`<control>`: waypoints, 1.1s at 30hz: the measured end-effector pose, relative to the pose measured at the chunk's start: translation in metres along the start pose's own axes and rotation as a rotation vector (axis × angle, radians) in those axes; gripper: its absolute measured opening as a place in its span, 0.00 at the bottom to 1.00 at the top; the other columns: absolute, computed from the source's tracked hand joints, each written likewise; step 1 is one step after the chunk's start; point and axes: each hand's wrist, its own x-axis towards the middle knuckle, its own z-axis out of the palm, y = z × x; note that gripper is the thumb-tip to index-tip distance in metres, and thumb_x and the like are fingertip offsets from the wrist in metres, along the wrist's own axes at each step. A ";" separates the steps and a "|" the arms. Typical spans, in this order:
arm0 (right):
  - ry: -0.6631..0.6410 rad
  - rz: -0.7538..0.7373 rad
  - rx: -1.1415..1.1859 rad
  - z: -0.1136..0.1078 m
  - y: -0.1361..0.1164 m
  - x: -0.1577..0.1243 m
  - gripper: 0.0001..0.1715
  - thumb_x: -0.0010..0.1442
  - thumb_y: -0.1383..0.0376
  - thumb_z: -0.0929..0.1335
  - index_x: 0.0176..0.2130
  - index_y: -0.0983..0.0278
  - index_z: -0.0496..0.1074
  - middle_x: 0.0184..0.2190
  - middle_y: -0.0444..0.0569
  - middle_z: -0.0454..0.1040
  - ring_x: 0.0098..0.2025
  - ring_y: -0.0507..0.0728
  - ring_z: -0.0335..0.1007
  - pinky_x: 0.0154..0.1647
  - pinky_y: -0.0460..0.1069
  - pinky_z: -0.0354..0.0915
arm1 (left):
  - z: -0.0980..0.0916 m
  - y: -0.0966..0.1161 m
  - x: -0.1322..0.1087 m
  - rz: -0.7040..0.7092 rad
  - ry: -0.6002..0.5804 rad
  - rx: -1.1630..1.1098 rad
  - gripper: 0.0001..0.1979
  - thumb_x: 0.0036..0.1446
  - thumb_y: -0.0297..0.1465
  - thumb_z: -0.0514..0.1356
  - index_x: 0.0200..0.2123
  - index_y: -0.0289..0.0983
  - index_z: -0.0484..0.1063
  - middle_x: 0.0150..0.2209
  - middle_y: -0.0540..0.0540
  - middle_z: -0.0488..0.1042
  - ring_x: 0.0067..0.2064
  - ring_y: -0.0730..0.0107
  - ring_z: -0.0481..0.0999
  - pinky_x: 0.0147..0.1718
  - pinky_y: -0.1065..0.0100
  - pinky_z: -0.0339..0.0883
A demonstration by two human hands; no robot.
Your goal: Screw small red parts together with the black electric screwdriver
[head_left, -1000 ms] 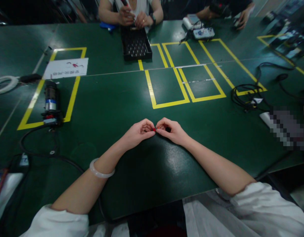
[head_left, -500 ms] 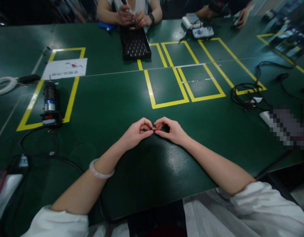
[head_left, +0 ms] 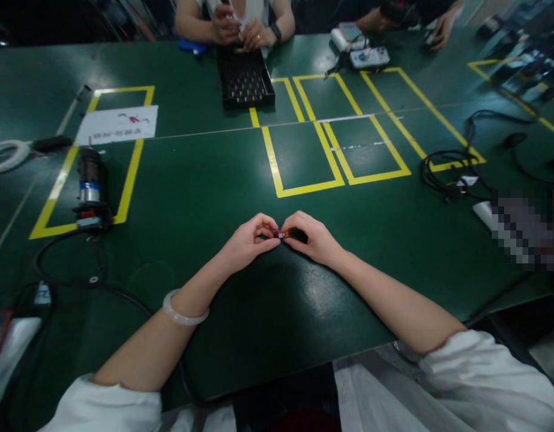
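Note:
Fingertips of my left hand and my right hand meet over the green table, near its front edge. Between them is a small red-and-orange piece with a pale, shiny middle. It is too small for me to tell its kind. The left thumb and fingers pinch its dark red end, while the right thumb and fingers pinch the orange end. Most of the piece is covered by the fingertips. A pale bangle circles my left wrist.
A black cylindrical device with a cable stands left, near a white printed sheet. Yellow tape outlines mark the table. Across it, a person's hands work above a black tray. Coiled black cable lies right.
My hands have barely moved. The small piece between the fingertips has turned slightly, and a little more of its pale middle shows.

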 end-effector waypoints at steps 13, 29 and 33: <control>-0.001 0.099 0.038 0.002 0.003 -0.002 0.08 0.60 0.68 0.70 0.41 0.62 0.70 0.38 0.48 0.74 0.40 0.56 0.72 0.43 0.51 0.68 | -0.002 -0.001 0.000 0.004 -0.014 0.019 0.14 0.57 0.35 0.65 0.43 0.35 0.68 0.40 0.45 0.74 0.41 0.70 0.75 0.42 0.66 0.69; 0.038 0.170 0.163 -0.001 0.007 0.000 0.08 0.59 0.68 0.71 0.40 0.63 0.71 0.37 0.46 0.74 0.38 0.53 0.72 0.42 0.49 0.68 | -0.084 0.028 -0.018 0.022 0.351 0.426 0.22 0.61 0.39 0.60 0.55 0.35 0.69 0.50 0.41 0.75 0.51 0.62 0.75 0.54 0.59 0.69; 0.027 0.171 0.164 -0.001 0.007 0.001 0.07 0.59 0.67 0.71 0.40 0.64 0.71 0.37 0.47 0.75 0.37 0.53 0.72 0.41 0.49 0.68 | -0.168 0.021 -0.051 -0.196 0.689 1.007 0.31 0.58 0.40 0.62 0.61 0.32 0.63 0.60 0.36 0.68 0.60 0.52 0.68 0.61 0.51 0.62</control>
